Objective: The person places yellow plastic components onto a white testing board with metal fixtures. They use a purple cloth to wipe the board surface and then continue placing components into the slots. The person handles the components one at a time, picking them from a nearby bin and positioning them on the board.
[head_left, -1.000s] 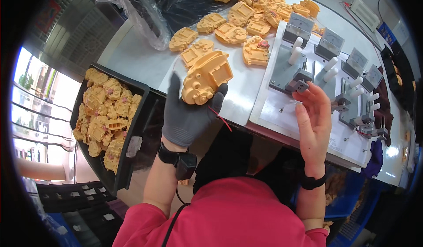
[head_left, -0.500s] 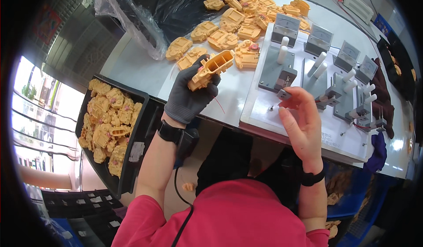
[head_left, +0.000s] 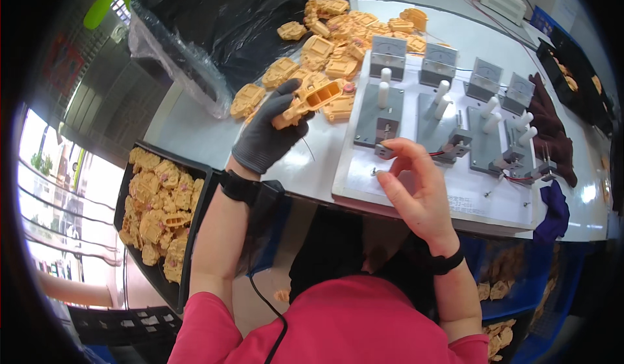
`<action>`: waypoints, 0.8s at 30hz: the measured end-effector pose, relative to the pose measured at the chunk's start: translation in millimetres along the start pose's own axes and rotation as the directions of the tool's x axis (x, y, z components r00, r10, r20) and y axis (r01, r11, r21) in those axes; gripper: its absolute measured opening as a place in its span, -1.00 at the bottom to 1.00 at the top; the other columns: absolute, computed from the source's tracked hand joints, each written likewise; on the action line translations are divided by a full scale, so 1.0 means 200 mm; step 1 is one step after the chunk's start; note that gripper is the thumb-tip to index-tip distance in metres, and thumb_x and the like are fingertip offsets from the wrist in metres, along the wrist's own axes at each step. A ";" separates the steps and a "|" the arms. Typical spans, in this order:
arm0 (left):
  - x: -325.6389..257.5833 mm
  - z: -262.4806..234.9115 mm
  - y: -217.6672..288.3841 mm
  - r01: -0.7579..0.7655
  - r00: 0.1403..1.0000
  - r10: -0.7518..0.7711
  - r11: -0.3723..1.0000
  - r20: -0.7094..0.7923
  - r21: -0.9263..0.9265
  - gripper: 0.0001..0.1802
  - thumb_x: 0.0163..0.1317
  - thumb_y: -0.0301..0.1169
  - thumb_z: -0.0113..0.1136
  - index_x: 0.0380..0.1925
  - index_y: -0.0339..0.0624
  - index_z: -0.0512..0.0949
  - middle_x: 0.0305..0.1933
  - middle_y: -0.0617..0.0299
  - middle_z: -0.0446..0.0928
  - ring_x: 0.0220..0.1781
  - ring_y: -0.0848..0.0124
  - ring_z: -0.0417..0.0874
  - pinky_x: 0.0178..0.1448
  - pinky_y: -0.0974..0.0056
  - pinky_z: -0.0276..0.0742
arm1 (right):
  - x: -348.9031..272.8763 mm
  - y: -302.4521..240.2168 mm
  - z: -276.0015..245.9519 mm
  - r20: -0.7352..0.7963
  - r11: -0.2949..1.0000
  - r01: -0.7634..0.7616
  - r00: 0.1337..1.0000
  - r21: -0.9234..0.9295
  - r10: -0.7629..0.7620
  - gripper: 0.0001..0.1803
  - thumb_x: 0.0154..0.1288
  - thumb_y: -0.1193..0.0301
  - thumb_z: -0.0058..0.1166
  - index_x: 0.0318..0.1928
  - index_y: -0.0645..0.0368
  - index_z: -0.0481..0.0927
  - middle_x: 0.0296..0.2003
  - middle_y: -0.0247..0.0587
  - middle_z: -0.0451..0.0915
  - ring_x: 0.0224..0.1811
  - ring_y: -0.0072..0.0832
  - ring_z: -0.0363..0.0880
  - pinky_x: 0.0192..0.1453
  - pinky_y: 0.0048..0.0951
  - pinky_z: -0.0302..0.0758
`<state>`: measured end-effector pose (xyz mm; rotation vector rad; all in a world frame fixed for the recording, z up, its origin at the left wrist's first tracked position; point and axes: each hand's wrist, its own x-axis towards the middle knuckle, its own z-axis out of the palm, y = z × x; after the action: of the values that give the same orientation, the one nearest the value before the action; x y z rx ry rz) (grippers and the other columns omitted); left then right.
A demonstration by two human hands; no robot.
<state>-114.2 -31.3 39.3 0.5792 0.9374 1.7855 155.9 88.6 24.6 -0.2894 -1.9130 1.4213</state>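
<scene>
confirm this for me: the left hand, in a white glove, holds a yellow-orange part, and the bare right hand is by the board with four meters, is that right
Not quite: in the head view the glove is dark grey, not white. The left hand does hold a yellow-orange part, and the bare right hand is by the board with four meters.

Yellow part (head_left: 300, 109) in left hand (head_left: 263, 136), right hand (head_left: 419, 192) at gray fixture (head_left: 368, 118)
</scene>
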 end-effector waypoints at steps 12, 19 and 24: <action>0.39 0.49 0.05 -0.514 0.802 0.268 -0.146 0.534 0.845 -0.42 0.17 -0.15 0.38 0.14 -0.15 0.50 0.32 -0.15 0.40 0.34 0.04 0.46 0.40 0.20 0.34 | 0.01 -0.02 0.00 0.001 1.000 0.015 1.000 -0.020 -0.015 -0.55 0.23 0.43 0.28 0.13 0.18 0.54 -0.13 -0.22 0.58 -0.29 -0.53 0.49 -0.07 -0.48 0.48; 0.36 0.68 0.12 -0.693 0.671 -0.202 -0.514 0.714 0.505 -0.62 0.44 -0.32 0.00 0.22 -0.02 0.47 0.30 -0.01 0.43 0.42 -0.08 0.35 0.39 0.07 0.40 | 0.00 -0.02 -0.01 -0.024 0.998 0.037 0.999 -0.054 -0.038 -0.55 0.22 0.41 0.28 0.12 0.20 0.54 -0.13 -0.21 0.59 -0.30 -0.50 0.48 -0.08 -0.46 0.49; 0.40 0.65 0.00 -0.709 0.627 -0.150 -0.516 0.764 0.480 -0.38 0.28 -0.50 0.11 0.34 0.22 0.33 0.24 -0.04 0.46 0.40 -0.08 0.37 0.27 0.02 0.53 | 0.00 -0.03 0.00 -0.008 0.994 0.062 0.998 -0.094 -0.063 -0.52 0.22 0.38 0.28 0.14 0.23 0.53 -0.12 -0.18 0.59 -0.30 -0.48 0.49 -0.09 -0.44 0.49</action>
<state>-50.5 85.5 112.8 2.8439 1.8466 0.3382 157.3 86.3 29.1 -0.2786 -1.9664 1.2891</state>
